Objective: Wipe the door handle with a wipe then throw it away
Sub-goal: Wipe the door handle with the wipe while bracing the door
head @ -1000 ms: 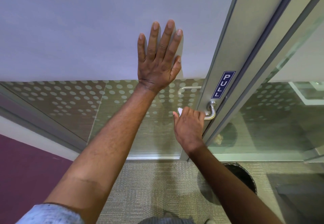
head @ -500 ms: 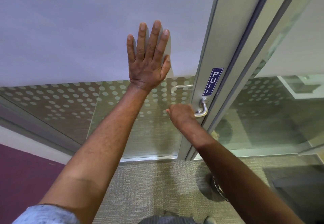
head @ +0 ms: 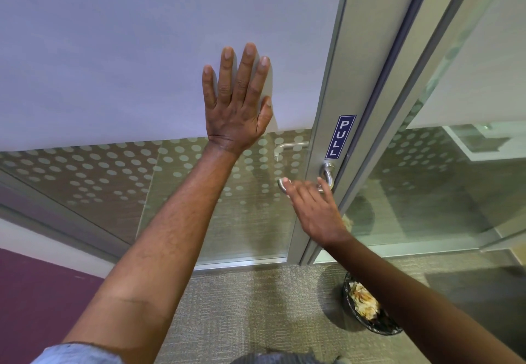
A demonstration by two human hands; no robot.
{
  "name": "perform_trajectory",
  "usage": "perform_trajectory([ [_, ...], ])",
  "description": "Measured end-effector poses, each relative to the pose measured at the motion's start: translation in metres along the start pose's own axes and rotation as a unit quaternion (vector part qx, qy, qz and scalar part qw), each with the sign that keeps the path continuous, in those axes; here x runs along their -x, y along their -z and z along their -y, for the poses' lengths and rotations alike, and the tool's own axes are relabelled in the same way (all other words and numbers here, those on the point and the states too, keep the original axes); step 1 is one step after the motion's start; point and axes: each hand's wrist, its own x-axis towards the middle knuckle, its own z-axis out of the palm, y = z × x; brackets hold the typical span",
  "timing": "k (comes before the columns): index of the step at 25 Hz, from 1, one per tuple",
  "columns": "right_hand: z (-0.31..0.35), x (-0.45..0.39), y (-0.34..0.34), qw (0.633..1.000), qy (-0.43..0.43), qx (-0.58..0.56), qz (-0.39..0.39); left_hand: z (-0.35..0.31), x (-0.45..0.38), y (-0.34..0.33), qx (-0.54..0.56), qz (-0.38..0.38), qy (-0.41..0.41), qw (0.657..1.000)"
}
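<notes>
The silver lever door handle (head: 328, 173) sits on the metal door frame just below a blue PULL sign (head: 340, 136). My right hand (head: 316, 210) lies over the lever with its fingers stretched along it; the lever's left tip (head: 281, 183) pokes out past my fingertips. No wipe shows; whatever is under my palm is hidden. My left hand (head: 236, 107) presses flat on the frosted glass of the door, fingers spread, holding nothing.
A black mesh waste bin (head: 382, 331) with crumpled paper stands on the carpet at the lower right, partly behind my right forearm. A second handle (head: 290, 145) shows through the dotted glass. A glass wall is on the right, a purple wall on the left.
My right hand slid right along the lever and flattened out; the white wipe seen at its fingertips a second ago no longer shows. The view shifted, uncovering more of the bin.
</notes>
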Motion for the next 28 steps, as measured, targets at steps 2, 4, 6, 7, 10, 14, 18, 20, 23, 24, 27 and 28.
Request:
perform_trajectory([
  [2, -0.016, 0.016, 0.0, 0.998, -0.063, -0.016, 0.003, 0.0, 0.0, -0.001, 0.0, -0.008, 0.0, 1.0],
  [4, -0.022, 0.025, 0.002, 0.986, -0.148, -0.071, -0.022, 0.001, 0.001, -0.003, 0.001, -0.015, 0.0, 1.0],
  [6, -0.017, 0.023, 0.002, 0.95, -0.243, -0.18, -0.083, 0.0, 0.002, -0.003, 0.002, -0.014, 0.003, 1.0],
  [7, -0.015, 0.017, 0.003, 0.911, -0.29, -0.269, -0.117, 0.0, 0.001, -0.002, 0.003, -0.012, 0.003, 1.0],
  [10, -0.019, -0.008, 0.009, 0.718, -0.427, -0.508, -0.21, 0.0, 0.0, 0.0, 0.003, -0.002, 0.002, 1.0],
  [14, -0.029, -0.026, 0.017, 0.607, -0.505, -0.556, -0.259, 0.0, 0.0, -0.001, 0.001, 0.0, 0.005, 1.0],
  [18, -0.028, -0.03, 0.014, 0.536, -0.538, -0.593, -0.267, 0.0, 0.0, -0.001, 0.0, -0.005, 0.001, 1.0],
  [20, -0.031, -0.029, 0.009, 0.434, -0.563, -0.658, -0.25, 0.0, 0.0, -0.002, 0.003, -0.008, 0.005, 1.0],
  [23, -0.034, -0.03, 0.009, 0.417, -0.573, -0.66, -0.247, 0.0, 0.0, -0.001, -0.005, -0.004, 0.001, 1.0],
  [24, -0.032, -0.031, 0.012, 0.473, -0.565, -0.626, -0.255, -0.001, -0.001, -0.001, -0.007, -0.006, 0.001, 1.0],
  [27, -0.025, -0.029, 0.02, 0.66, -0.501, -0.51, -0.233, -0.001, 0.0, -0.003, -0.008, -0.012, 0.001, 1.0],
  [28, -0.023, -0.03, 0.02, 0.708, -0.484, -0.467, -0.213, 0.0, 0.0, -0.003, -0.013, -0.013, 0.001, 1.0],
])
